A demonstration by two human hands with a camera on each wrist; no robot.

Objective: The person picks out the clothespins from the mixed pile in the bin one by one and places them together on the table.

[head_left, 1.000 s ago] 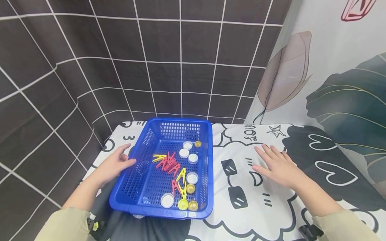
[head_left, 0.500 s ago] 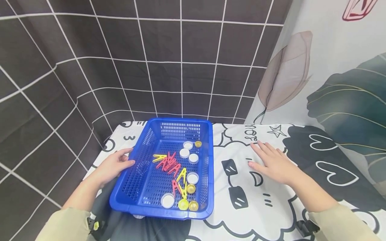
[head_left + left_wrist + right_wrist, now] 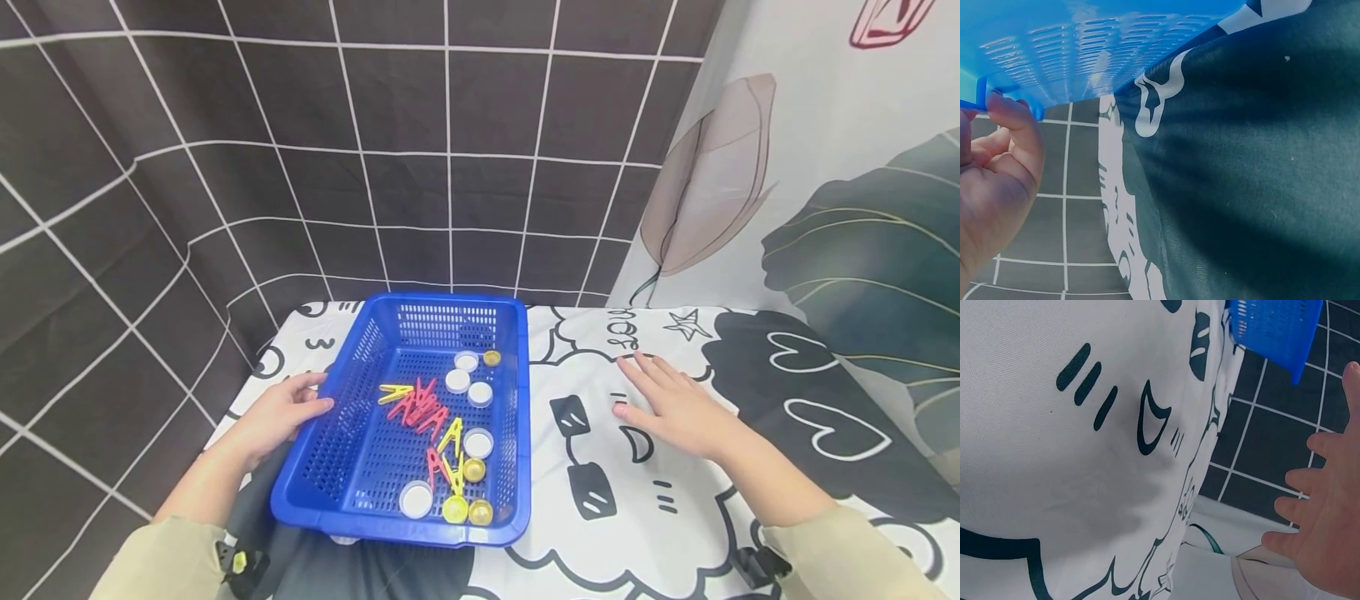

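Note:
A blue plastic basket (image 3: 405,530) stands at the front of the cloth in the head view. My left hand (image 3: 277,417) grips its left rim, thumb over the top; the left wrist view shows curled fingers (image 3: 1019,125) under the edge. Inside lie a pile of red clothespins (image 3: 422,406), several yellow clothespins (image 3: 452,435), white round lids (image 3: 478,443) and small yellow caps (image 3: 480,512). To the right of the basket, my right hand (image 3: 678,408) hovers over the cloth with spread, straight fingers and holds nothing.
A white cloth (image 3: 555,542) with black cartoon prints covers the surface under the basket. Behind it hangs a dark curtain (image 3: 495,192) with white grid lines. A leaf-patterned curtain (image 3: 825,167) hangs at the right. Dark fabric lies below the basket's front edge.
The left hand's fingers have come down onto the basket's left rim. My right hand has shifted slightly left and away from me. The basket and its contents have stayed put.

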